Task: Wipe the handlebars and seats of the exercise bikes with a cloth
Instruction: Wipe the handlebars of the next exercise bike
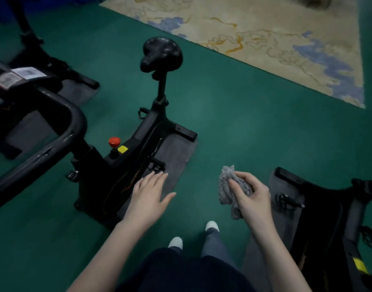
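Note:
A black exercise bike stands to my left on a grey mat. Its black seat (pixel 161 54) is up at centre, and its curved black handlebar (pixel 54 131) fills the left side. My right hand (pixel 251 199) grips a crumpled grey cloth (pixel 229 186) in the air above the green floor, between two bikes. My left hand (pixel 149 192) hovers open with straight fingers, above the bike's pedal (pixel 156 166) and touching nothing. Both hands are well short of the seat and the handlebar.
A second black bike (pixel 328 209) on a grey mat stands at the right edge. Another bike's frame (pixel 31 45) is at the far left. A beige patterned rug (pixel 265 39) lies beyond. A red knob (pixel 114 141) sits on the near bike. My feet (pixel 193 234) stand on green floor.

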The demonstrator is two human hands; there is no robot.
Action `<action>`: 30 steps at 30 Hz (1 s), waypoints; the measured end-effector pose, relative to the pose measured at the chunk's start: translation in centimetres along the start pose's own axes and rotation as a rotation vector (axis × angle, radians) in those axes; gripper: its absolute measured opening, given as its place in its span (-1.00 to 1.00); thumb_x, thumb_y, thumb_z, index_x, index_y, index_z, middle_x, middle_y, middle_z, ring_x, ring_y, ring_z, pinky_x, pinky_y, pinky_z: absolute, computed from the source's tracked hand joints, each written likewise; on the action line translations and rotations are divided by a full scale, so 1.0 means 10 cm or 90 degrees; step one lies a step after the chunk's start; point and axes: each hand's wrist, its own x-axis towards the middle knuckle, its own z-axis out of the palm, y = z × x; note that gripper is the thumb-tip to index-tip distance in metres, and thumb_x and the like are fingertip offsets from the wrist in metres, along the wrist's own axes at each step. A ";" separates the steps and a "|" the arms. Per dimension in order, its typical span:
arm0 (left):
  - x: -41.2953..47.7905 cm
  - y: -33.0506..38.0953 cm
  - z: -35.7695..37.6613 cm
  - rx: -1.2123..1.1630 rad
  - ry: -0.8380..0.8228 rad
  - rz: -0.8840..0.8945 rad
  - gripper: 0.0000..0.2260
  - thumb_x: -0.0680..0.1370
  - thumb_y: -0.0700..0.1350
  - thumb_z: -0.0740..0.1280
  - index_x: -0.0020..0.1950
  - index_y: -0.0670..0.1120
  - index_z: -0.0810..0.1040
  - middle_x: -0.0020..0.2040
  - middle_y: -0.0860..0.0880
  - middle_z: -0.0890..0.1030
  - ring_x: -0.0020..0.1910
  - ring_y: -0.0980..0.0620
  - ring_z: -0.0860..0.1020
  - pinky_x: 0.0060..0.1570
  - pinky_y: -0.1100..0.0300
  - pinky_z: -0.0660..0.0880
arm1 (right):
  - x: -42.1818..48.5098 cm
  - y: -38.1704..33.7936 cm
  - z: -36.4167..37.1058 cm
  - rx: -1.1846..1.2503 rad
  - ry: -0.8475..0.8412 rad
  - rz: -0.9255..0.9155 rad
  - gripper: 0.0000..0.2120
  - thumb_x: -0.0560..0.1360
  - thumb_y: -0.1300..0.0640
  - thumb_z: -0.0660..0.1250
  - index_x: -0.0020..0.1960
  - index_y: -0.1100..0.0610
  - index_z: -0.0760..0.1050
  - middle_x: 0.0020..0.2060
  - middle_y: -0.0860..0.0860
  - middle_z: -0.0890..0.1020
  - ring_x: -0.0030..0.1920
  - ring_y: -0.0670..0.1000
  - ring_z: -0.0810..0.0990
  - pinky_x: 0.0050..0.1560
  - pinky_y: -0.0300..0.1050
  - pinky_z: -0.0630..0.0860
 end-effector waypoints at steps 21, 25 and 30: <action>0.90 0.64 -0.15 -0.154 0.227 -0.455 -0.43 0.59 0.21 0.11 0.54 0.02 0.10 0.54 0.09 0.14 0.53 0.11 0.01 0.50 0.11 -0.05 | 2.62 -0.33 0.54 -0.004 -0.450 -0.148 -0.88 0.47 0.21 0.42 -0.07 0.01 0.62 -0.14 -0.09 0.69 -0.06 -0.09 0.64 -0.03 -0.17 0.55; 0.85 0.73 -0.09 -0.157 0.237 -0.514 -0.42 0.59 0.22 0.08 0.55 0.04 0.07 0.54 0.10 0.11 0.53 0.12 0.00 0.49 0.15 -0.05 | 2.72 -0.39 0.72 0.000 -0.519 -0.184 -0.85 0.46 0.21 0.43 -0.10 -0.04 0.61 -0.14 -0.08 0.68 -0.07 -0.09 0.63 -0.02 -0.12 0.54; 0.75 0.68 -0.12 -0.156 0.256 -0.590 -0.42 0.59 0.23 0.06 0.55 0.03 0.06 0.54 0.10 0.12 0.53 0.12 0.01 0.49 0.15 -0.03 | 2.76 -0.50 1.01 -0.002 -0.599 -0.206 -0.85 0.46 0.21 0.42 -0.09 -0.04 0.61 -0.12 -0.08 0.68 -0.05 -0.08 0.63 -0.01 -0.11 0.54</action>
